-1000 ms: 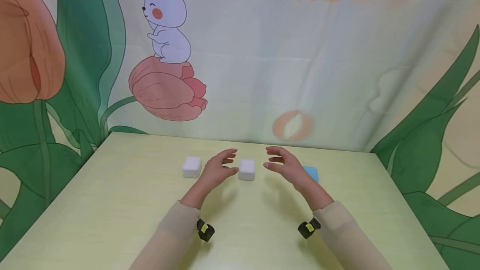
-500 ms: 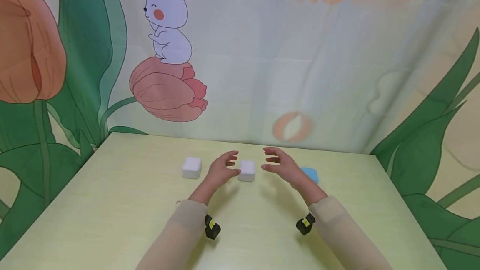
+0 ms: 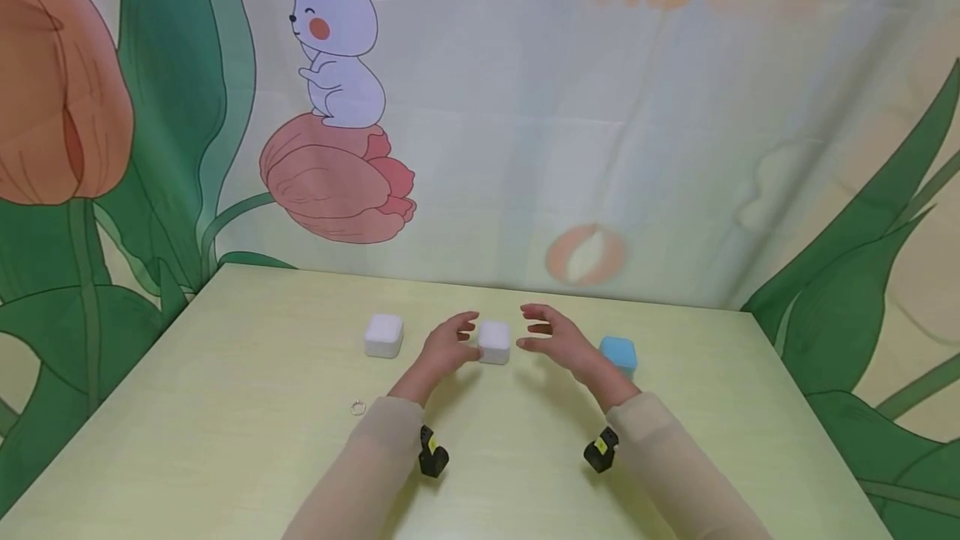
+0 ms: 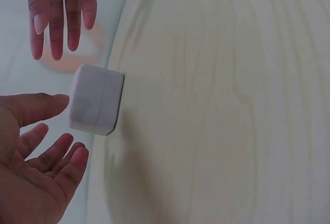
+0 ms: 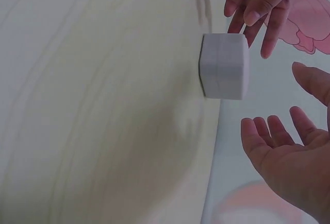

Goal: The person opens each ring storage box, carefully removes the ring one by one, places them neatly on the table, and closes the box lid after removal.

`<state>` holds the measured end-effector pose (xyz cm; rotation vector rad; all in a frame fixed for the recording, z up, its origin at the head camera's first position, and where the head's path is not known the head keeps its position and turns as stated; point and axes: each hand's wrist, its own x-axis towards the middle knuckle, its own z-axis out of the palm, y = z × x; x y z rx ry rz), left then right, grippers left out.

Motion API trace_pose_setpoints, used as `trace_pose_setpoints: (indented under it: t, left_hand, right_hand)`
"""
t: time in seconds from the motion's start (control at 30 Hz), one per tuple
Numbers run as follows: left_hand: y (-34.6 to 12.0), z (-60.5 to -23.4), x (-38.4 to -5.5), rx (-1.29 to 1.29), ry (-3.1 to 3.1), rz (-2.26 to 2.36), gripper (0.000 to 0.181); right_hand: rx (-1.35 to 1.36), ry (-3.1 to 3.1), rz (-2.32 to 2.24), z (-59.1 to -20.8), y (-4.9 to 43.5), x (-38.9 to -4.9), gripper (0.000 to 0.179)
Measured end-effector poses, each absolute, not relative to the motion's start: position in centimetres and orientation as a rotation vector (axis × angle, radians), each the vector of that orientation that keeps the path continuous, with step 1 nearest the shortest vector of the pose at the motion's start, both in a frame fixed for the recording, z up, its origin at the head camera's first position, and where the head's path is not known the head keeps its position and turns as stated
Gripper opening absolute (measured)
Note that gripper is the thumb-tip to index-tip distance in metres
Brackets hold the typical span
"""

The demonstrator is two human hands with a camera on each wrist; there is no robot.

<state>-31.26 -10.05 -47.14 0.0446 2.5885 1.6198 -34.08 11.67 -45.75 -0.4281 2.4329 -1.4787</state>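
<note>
A small white box with rounded corners (image 3: pixel 494 342) sits on the table between my two hands. My left hand (image 3: pixel 447 346) hovers at its left, fingers loosely bent and thumb tip near the box's side. On the other side my right hand (image 3: pixel 558 342) is held above the table, apart from the box, fingers spread and slightly bent. Both wrist views show the white box (image 4: pixel 96 99) standing free, with no fingers round it. Neither the left hand (image 4: pixel 38 157) nor the right hand (image 5: pixel 294 152) holds anything.
Another white box (image 3: pixel 384 335) stands to the left, and a blue box (image 3: pixel 618 354) lies behind my right wrist. A small ring (image 3: pixel 358 407) lies near my left sleeve. A printed curtain (image 3: pixel 480 107) hangs behind the pale table (image 3: pixel 225 440).
Both hands have drawn slightly closer to the middle white box and come a little nearer to me. More of the blue box and the ring now shows. The boxes have stayed put.
</note>
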Motion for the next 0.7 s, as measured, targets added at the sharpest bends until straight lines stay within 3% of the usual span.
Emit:
trace_pose_setpoints:
  t: [0.7]
  left_hand:
    - [-9.6, -49.0, -32.5, 0.032, 2.581, 1.575, 0.069]
  right_hand:
    - [-0.362, 2.381, -1.518, -47.9, 10.8, -34.6, 0.064]
